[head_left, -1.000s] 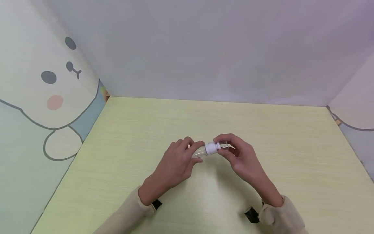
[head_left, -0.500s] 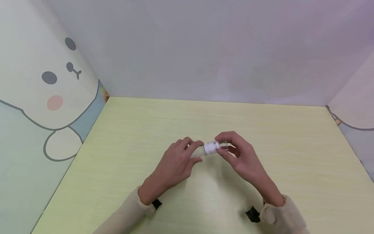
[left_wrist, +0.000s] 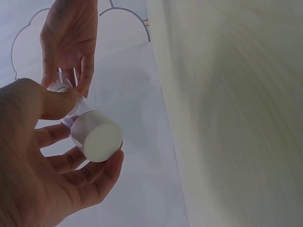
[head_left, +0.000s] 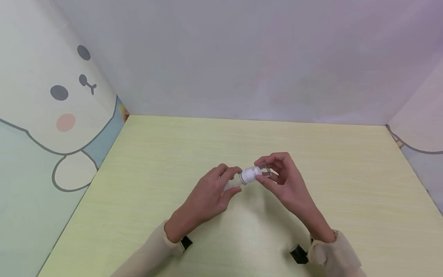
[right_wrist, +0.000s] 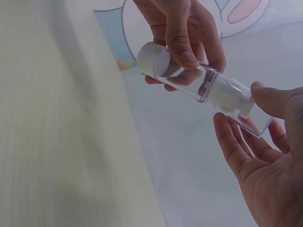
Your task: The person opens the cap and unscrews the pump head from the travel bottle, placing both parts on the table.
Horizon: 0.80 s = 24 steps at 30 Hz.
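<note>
A clear bottle (right_wrist: pixel 182 82) with a white base (left_wrist: pixel 102 142) and a white collar (head_left: pixel 250 175) is held tilted above the table. The left hand (head_left: pixel 210 193) grips its body between thumb and fingers. At the other end, a transparent cap (right_wrist: pixel 259 124) sits around part of the white top, and the right hand (head_left: pixel 288 184) pinches this cap between thumb and fingers. In the right wrist view the cap reaches beyond the white top, its outer end near the right palm.
Below the hands lies a pale yellow-green table (head_left: pixel 166 150). A plain greyish wall (head_left: pixel 242 57) rises behind it, with cartoon-printed panels (head_left: pixel 27 77) at the sides. Black devices (head_left: pixel 299 254) show at both cuffs.
The right hand has risen slightly and its fingers have shifted on the clear cap, which now shows farther out from the white collar. The left hand stays almost still on the bottle.
</note>
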Available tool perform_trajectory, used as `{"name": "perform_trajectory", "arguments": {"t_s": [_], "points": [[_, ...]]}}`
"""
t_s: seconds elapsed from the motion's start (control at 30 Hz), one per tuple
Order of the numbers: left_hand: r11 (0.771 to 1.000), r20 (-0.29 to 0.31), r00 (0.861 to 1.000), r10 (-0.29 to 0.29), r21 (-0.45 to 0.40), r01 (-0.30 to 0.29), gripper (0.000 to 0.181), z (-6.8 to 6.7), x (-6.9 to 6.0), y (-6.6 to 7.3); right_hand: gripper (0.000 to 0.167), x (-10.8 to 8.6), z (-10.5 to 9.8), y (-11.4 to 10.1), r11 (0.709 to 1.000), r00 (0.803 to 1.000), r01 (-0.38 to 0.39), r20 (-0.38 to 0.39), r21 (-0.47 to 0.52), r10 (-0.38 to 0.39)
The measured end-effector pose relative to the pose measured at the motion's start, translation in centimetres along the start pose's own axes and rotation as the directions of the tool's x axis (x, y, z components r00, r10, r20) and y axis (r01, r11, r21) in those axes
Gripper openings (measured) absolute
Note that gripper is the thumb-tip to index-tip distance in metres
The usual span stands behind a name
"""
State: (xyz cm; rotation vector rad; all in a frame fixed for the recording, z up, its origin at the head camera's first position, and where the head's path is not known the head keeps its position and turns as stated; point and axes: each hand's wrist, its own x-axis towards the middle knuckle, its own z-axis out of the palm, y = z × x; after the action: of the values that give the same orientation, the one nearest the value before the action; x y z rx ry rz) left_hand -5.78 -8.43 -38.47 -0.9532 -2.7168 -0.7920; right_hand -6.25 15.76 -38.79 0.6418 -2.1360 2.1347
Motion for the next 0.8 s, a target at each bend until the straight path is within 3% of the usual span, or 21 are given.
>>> {"name": "perform_trajectory", "arguments": {"t_s": [0.8], "points": [[0.999,0.015,0.999,-0.051,-0.003,0.051,0.043,0.4,0.2,-0.1,0.044,0.3,-2.5,0.0,0.997,0.996,0.076,-0.051,0.016,-0.075]]}}
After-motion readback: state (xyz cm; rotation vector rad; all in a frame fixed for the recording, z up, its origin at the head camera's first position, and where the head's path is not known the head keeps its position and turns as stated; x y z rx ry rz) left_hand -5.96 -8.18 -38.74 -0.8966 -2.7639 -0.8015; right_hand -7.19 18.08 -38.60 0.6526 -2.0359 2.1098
